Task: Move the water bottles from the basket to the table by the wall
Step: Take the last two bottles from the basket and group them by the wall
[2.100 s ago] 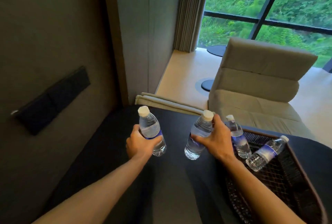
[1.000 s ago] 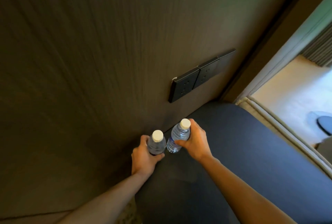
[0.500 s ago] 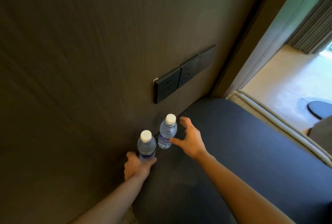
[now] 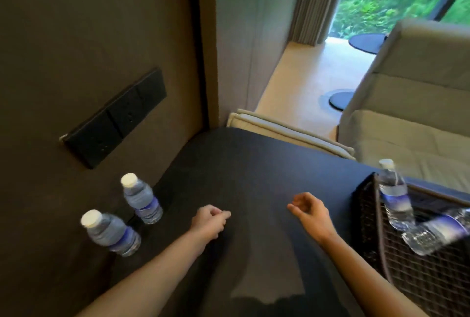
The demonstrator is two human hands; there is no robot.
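Bottles of clear plastic with white caps and blue labels are split between two places: two stand upright on the dark matte table (image 4: 249, 164) right against the brown wall (image 4: 76, 24), a near one (image 4: 110, 232) and a far one (image 4: 142, 199), just beside each other, while two remain in the dark woven basket (image 4: 368, 215) at the right – one upright bottle (image 4: 395, 195) leaning at the basket's corner, one lying bottle (image 4: 437, 231) on its side, the pair seemingly touching. They look full, so moderately heavy, with thin walls that give under pressure and a smooth skin; a wrap around the labelled waist should hold best. The left hand (image 4: 209, 222) is loosely curled and holds nothing; the right hand (image 4: 309, 211) is half-open, also empty, nearer the basket. Between hands and basket the tabletop lies bare – only the basket's raised rim needs clearing. Black wall sockets (image 4: 114, 118) sit above the placed bottles; a pale upholstered chair (image 4: 412, 103) stands beyond.
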